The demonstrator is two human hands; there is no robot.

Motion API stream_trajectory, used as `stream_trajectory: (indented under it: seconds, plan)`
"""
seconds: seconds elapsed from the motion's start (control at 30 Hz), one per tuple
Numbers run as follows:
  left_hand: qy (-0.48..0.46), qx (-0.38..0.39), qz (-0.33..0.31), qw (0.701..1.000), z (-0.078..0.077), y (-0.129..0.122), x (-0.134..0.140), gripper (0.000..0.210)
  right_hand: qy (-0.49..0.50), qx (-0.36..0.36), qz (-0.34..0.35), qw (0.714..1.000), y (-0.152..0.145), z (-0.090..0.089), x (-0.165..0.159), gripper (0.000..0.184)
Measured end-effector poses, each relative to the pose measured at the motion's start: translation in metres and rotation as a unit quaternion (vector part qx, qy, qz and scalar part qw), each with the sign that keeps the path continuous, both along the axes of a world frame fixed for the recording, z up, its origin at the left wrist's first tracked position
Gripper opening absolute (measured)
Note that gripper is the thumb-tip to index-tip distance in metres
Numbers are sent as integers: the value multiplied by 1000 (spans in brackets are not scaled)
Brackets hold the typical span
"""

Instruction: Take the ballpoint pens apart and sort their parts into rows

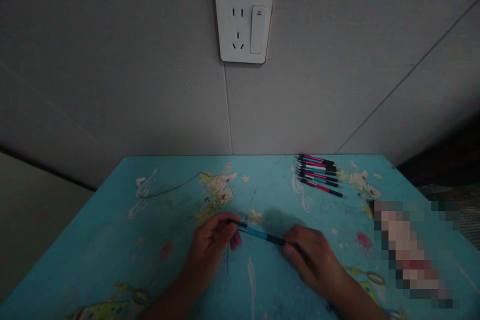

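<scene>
A blue ballpoint pen [257,232] with a black grip is held level between my two hands above the table. My left hand [215,240] pinches its clip end between thumb and fingers. At the other end, my right hand [309,255] has its fingers closed around the tip of the black grip. What else the right fingers may cover is hidden. Farther back on the right lies a row of several pens [318,172], red, blue and white with black grips, roughly side by side.
The table [180,255] has a light blue cover printed with cartoon figures and flowers. Its far edge meets a grey tiled wall [150,85] bearing a white socket plate [243,25]. A pixelated patch [408,255] covers something long on the right side.
</scene>
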State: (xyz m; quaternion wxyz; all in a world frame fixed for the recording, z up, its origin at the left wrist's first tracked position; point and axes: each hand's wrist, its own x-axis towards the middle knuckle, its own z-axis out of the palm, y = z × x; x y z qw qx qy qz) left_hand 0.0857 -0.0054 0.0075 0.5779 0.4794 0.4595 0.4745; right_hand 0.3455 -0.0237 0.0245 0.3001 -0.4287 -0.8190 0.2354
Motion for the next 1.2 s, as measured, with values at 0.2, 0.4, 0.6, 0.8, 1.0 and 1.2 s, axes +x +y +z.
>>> stream_trajectory:
  seconds: [0.2, 0.4, 0.6, 0.8, 1.0, 1.2]
  plan:
    - [-1, 4, -23, 1000, 5, -3, 3, 24, -20, 30, -51, 998, -2, -6, 4, 26]
    - [4, 79, -75, 994, 12, -10, 2, 21, 65, -113, -101, 986, -7, -11, 7, 46]
    - [-48, 51, -74, 995, 9, -11, 9, 32, 42, -46, -130, 990, -2, -9, 7, 36]
    - [1, 19, -108, 994, 6, -9, 10, 42, -10, 77, -108, 991, -3, -13, 16, 18]
    - [150, 178, -97, 968, 16, -10, 5, 34, -8, -21, -80, 997, -9, -9, 18, 40]
    - [238, 311, -112, 913, 14, -13, 4, 31, 24, -120, -104, 987, -5, -20, 25, 38]
